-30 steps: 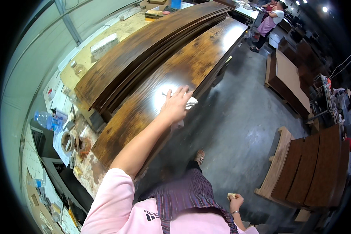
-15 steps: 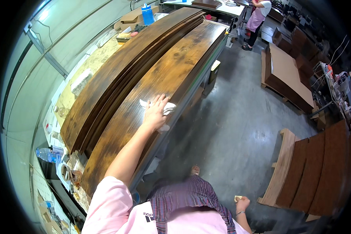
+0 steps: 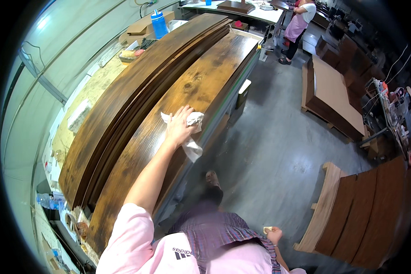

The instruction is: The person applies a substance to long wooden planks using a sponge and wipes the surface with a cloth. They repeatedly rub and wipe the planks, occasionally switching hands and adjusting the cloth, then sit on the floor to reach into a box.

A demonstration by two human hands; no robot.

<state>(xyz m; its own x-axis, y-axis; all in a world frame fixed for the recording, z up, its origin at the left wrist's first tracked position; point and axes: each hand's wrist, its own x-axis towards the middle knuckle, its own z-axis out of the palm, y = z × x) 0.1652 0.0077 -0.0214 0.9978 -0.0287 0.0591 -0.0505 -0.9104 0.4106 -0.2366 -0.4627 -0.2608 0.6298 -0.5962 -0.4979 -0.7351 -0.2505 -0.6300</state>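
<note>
My left hand (image 3: pixel 180 128) presses a crumpled white cloth (image 3: pixel 194 119) onto the near wooden board (image 3: pixel 194 84), fingers stretched along it. One end of the cloth droops past the board's right edge. The board is long, brown and glossy, with dark knots and grain. At the lower right, away from the boards, my right hand (image 3: pixel 274 235) hangs by my side, its fingers closed on a small pale-yellow piece (image 3: pixel 267 229). What that piece is made of is too small to tell.
More long boards (image 3: pixel 137 84) are stacked on the left, beside a blue-capped bottle (image 3: pixel 159 23). Brown panels lie on a wooden pallet (image 3: pixel 329 205) at the lower right. Farther back are a cardboard-topped stack (image 3: pixel 335 93) and a person in a pink apron (image 3: pixel 296 27).
My left hand stays on the board with the cloth, whose loose end now hangs lower. My right hand stays at my side. The view has shifted slightly and my foot has moved.
</note>
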